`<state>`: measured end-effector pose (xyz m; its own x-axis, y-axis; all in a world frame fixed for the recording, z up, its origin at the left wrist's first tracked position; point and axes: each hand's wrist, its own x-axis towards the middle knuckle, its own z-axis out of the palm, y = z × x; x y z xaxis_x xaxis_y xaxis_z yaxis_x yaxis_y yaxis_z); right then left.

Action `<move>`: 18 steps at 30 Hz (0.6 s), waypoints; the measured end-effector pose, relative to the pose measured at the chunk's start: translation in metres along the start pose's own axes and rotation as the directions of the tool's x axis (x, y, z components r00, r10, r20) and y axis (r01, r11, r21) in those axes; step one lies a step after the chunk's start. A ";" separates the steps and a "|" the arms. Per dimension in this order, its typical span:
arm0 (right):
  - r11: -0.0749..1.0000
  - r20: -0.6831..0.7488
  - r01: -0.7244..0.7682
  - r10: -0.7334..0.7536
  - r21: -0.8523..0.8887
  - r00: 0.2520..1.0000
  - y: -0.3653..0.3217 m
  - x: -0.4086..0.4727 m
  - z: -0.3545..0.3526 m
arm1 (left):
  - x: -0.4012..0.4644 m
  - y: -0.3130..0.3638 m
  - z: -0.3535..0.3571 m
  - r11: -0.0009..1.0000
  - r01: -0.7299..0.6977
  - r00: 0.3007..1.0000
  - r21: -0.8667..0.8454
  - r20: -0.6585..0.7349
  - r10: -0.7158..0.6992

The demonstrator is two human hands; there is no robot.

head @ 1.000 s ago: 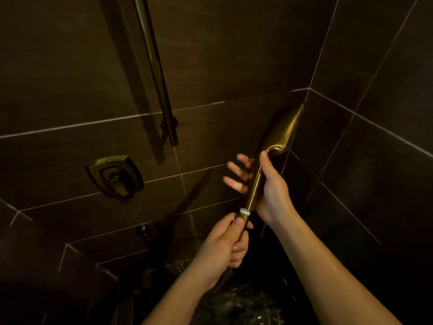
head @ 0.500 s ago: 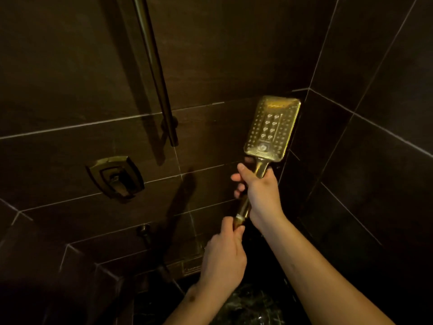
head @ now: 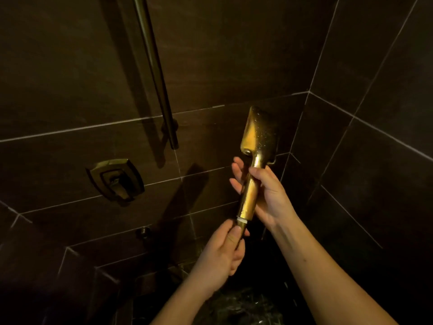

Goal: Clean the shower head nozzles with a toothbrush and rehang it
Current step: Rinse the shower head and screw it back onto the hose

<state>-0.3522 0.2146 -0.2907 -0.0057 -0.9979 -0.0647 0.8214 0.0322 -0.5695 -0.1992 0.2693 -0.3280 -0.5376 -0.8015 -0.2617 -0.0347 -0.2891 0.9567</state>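
A gold hand-held shower head [head: 259,134] stands upright in front of the dark tiled corner, its back and side turned toward me so the nozzle face is hidden. My right hand [head: 267,195] holds its handle [head: 249,195], thumb across the front and fingers spread behind it. My left hand [head: 225,252] pinches the hose connector [head: 241,227] at the bottom of the handle, just under a white ring. No toothbrush is in view.
A dark slide bar [head: 155,71] runs down the back wall to its lower bracket [head: 169,130]. A bronze valve handle [head: 116,179] sits at left. A small wall outlet [head: 143,232] lies below. The wet dark floor [head: 241,308] glistens beneath my arms.
The shower head has twisted about its handle: half a second ago its nozzle face pointed at me, now its back and edge show. My right hand's fingers have loosened and spread.
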 end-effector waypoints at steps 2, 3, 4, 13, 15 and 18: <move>0.999 -0.060 0.032 -0.035 -0.042 0.998 0.003 0.001 0.001 | 0.003 -0.003 0.005 0.945 -0.010 0.995 0.326 -0.089 0.041; 0.992 -0.099 0.050 -0.062 -0.118 0.993 0.006 0.001 0.003 | 0.005 -0.005 0.007 0.863 -0.005 0.990 0.506 -0.117 0.074; 0.969 -0.141 0.070 -0.105 -0.235 0.984 0.010 0.002 0.003 | 0.007 -0.006 0.009 0.759 0.009 0.986 0.652 -0.132 0.101; 0.842 -0.247 -0.012 -0.145 -0.539 0.958 0.021 0.002 0.013 | 0.017 -0.007 0.007 0.969 0.211 0.966 0.131 -0.178 -0.186; 0.945 -0.145 0.008 -0.058 -0.328 0.988 0.008 0.002 0.013 | 0.014 0.002 -0.002 0.977 0.162 0.981 -0.140 -0.085 -0.175; 0.986 -0.041 0.024 -0.031 -0.163 0.999 -0.002 0.001 0.012 | 0.014 0.012 -0.013 0.923 0.114 0.993 -0.366 0.006 -0.120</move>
<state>-0.3476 0.2133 -0.2799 -0.0546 -0.9952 -0.0809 0.7172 0.0173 -0.6966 -0.1964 0.2480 -0.3215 -0.5345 -0.7578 -0.3742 0.2152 -0.5502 0.8068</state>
